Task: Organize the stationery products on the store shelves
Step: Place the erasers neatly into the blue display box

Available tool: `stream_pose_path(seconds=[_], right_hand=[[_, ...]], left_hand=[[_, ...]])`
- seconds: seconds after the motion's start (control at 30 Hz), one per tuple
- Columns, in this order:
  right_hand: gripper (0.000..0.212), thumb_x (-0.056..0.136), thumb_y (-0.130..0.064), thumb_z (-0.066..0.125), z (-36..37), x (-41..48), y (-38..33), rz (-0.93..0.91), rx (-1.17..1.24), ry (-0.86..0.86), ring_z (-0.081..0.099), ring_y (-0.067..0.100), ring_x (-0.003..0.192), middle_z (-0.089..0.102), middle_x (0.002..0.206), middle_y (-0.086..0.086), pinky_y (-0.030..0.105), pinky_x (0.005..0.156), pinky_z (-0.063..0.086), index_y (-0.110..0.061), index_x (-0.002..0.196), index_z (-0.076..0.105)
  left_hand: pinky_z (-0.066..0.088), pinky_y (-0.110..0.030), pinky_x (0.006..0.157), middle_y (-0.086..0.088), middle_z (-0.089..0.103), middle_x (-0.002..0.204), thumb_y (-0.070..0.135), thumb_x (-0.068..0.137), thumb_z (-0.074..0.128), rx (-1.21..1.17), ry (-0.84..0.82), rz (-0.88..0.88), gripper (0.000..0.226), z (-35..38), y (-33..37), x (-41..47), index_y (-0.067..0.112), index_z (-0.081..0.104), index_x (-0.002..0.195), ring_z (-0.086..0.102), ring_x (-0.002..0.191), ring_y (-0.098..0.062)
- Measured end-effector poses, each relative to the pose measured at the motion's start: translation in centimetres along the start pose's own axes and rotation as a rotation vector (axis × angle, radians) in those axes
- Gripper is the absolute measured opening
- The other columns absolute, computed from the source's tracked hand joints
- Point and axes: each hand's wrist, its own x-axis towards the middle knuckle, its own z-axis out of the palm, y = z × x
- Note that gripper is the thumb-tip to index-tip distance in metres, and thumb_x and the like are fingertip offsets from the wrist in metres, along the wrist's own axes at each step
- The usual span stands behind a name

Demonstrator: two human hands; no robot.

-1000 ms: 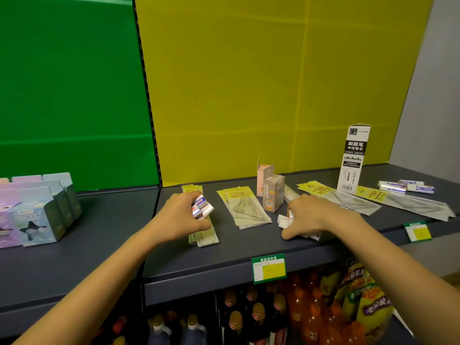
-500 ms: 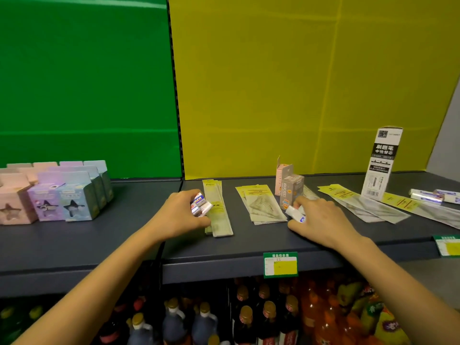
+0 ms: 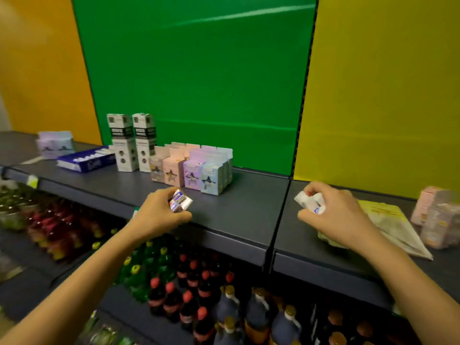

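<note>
Stock is held above the shelf (image 3: pixel 236 215).
Head view: wrapped erasers (image 3: pixel 180 201) are pinched by the left hand (image 3: pixel 159 212), white erasers (image 3: pixel 311 204) clutched by the right hand (image 3: pixel 333 215); from such crowded grips one could be dropped among the bottles (image 3: pixel 194 282).

Pink boxes (image 3: pixel 436 220) at R edge blurred, labels unreadable.

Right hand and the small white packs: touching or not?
Touching. The head view shows the right hand with its fingers and thumb curled round the small white packs, with no gap between them.
</note>
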Motion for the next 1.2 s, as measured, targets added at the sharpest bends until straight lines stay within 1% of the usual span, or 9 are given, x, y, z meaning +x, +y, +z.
stream_pose_path(seconds=[0.27, 0.33, 0.43, 0.5, 0.63, 0.8, 0.93, 1.03, 1.2], right_hand=[[0.014, 0.073, -0.026, 0.064, 10.7, 5.6, -12.1, -0.221, 0.098, -0.250, 0.052, 0.023, 0.064, 0.063, 0.078, 0.006, 0.029, 0.055, 0.042, -0.029, 0.079, 0.052], [0.014, 0.073, -0.024, 0.065, 13.7, 6.9, -15.5, -0.257, 0.129, -0.289, 0.052, 0.023, 0.064, 0.063, 0.080, 0.007, 0.032, 0.060, 0.046, -0.028, 0.077, 0.052], [0.022, 0.072, -0.024, 0.066, 18.3, 8.8, -20.8, -0.280, 0.145, -0.306, 0.052, 0.024, 0.071, 0.060, 0.078, 0.004, 0.031, 0.061, 0.040, -0.033, 0.067, 0.047], [0.018, 0.072, -0.025, 0.066, 21.0, 10.0, -24.1, -0.288, 0.172, -0.319, 0.052, 0.023, 0.073, 0.060, 0.079, 0.003, 0.029, 0.059, 0.038, -0.033, 0.070, 0.050], [0.012, 0.074, -0.025, 0.066, 25.4, 12.6, -29.7, -0.318, 0.197, -0.334, 0.052, 0.021, 0.072, 0.061, 0.080, 0.004, 0.025, 0.055, 0.037, -0.028, 0.081, 0.057], [0.021, 0.076, -0.022, 0.065, 29.4, 16.5, -34.8, -0.316, 0.222, -0.382, 0.054, 0.016, 0.060, 0.062, 0.085, 0.008, 0.030, 0.062, 0.047, -0.016, 0.096, 0.061], [0.017, 0.079, -0.026, 0.063, 32.8, 20.2, -37.7, -0.329, 0.182, -0.403, 0.052, 0.009, 0.063, 0.059, 0.088, 0.003, 0.024, 0.056, 0.043, -0.022, 0.094, 0.056], [0.014, 0.083, -0.029, 0.060, 35.3, 23.3, -39.0, -0.326, 0.156, -0.381, 0.051, 0.010, 0.070, 0.057, 0.092, 0.000, 0.021, 0.054, 0.041, -0.025, 0.092, 0.052], [0.017, 0.085, -0.030, 0.058, 38.2, 28.3, -39.8, -0.295, 0.129, -0.321, 0.052, 0.004, 0.059, 0.063, 0.096, 0.003, 0.024, 0.053, 0.043, -0.019, 0.098, 0.056]], left_hand=[[0.048, -0.034, 0.052, -0.011, 0.061, 0.062, 0.003, 0.070, 0.070, 0.007, 0.161, -0.186, 0.016, -11.9, -11.7, -3.8, 0.003, 0.058, 0.079, 0.055, 0.051, -0.020], [0.048, -0.031, 0.050, -0.006, 0.059, 0.056, 0.001, 0.070, 0.070, 0.012, 0.190, -0.213, 0.015, -15.0, -14.8, -4.4, 0.003, 0.056, 0.076, 0.054, 0.047, -0.015], [0.044, -0.021, 0.040, 0.001, 0.055, 0.042, -0.003, 0.069, 0.068, 0.027, 0.228, -0.247, 0.020, -19.6, -19.2, -4.7, 0.009, 0.053, 0.068, 0.049, 0.037, -0.005], [0.043, -0.020, 0.040, 0.002, 0.053, 0.047, -0.002, 0.069, 0.069, 0.055, 0.237, -0.251, 0.022, -22.4, -21.8, -4.6, 0.011, 0.052, 0.065, 0.048, 0.039, -0.006], [0.043, -0.026, 0.047, -0.002, 0.055, 0.054, 0.001, 0.071, 0.069, 0.084, 0.241, -0.253, 0.019, -27.0, -26.2, -4.1, 0.010, 0.052, 0.067, 0.050, 0.044, -0.010], [0.042, -0.024, 0.046, 0.000, 0.054, 0.053, 0.003, 0.070, 0.069, 0.105, 0.245, -0.248, 0.021, -30.6, -30.7, -1.7, 0.012, 0.051, 0.065, 0.049, 0.040, -0.005], [0.042, -0.027, 0.047, -0.006, 0.056, 0.058, 0.002, 0.071, 0.067, 0.095, 0.238, -0.235, 0.016, -32.0, -33.9, 1.5, 0.008, 0.053, 0.070, 0.050, 0.047, -0.015], [0.042, -0.028, 0.048, -0.004, 0.055, 0.057, 0.002, 0.071, 0.067, 0.082, 0.228, -0.206, 0.018, -32.9, -36.1, 5.0, 0.011, 0.052, 0.069, 0.049, 0.046, -0.012], [0.041, -0.031, 0.051, -0.004, 0.055, 0.058, 0.005, 0.072, 0.066, 0.081, 0.199, -0.134, 0.013, -34.0, -39.2, 12.3, 0.009, 0.054, 0.073, 0.047, 0.050, -0.015]])
